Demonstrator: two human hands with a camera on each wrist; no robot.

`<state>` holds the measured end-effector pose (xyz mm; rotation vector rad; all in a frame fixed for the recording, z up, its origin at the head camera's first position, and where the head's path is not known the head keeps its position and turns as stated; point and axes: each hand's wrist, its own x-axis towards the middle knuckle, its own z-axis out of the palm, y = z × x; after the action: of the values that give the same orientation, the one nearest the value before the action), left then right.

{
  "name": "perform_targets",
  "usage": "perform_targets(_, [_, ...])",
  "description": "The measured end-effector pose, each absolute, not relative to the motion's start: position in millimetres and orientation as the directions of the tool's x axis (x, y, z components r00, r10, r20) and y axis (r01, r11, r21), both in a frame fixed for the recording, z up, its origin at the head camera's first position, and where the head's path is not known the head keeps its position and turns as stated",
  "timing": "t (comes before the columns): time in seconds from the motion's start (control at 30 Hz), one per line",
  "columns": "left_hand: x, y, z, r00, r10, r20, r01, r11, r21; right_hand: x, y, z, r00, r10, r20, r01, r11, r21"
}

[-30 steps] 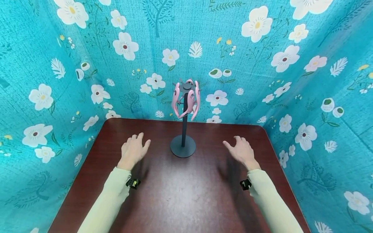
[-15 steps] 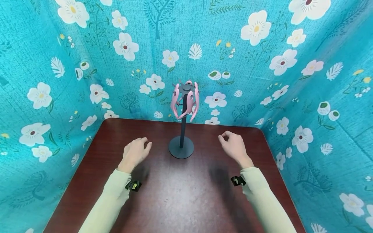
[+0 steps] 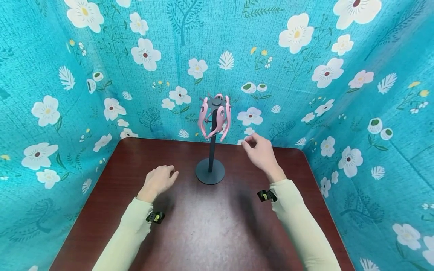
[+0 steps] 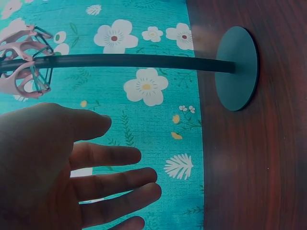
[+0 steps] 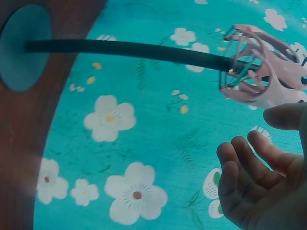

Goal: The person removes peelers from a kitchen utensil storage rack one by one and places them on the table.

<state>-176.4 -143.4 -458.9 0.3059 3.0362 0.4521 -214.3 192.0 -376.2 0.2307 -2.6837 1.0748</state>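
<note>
One upright stand [image 3: 211, 150] near the tabletop's [image 3: 207, 237] far edge, pink pieces [image 3: 220, 118] pointing down; left hand [image 3: 158, 182], right hand [image 3: 262, 155]: loose, empty.

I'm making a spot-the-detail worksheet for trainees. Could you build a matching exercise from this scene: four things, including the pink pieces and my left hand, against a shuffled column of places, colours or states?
Column one
1. Pink pieces
2. Left hand
3. Cloth backdrop
4. Dark stand

Column two
A. Turquoise, printed with flowers
B. Upright on the brown table
C. Around the top of the stand
D. Holding nothing

Right pairs: 1-C, 2-D, 3-A, 4-B
</note>
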Motion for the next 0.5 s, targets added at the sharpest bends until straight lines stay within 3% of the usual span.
perform_targets(0.5, [-172.3,-137.6,-467.0,-0.958,0.282,-0.054,0.250,0.911,0.329,-231.5,164.5,-345.1,-0.943,-0.059,0.327,-0.299,0.580,-0.758])
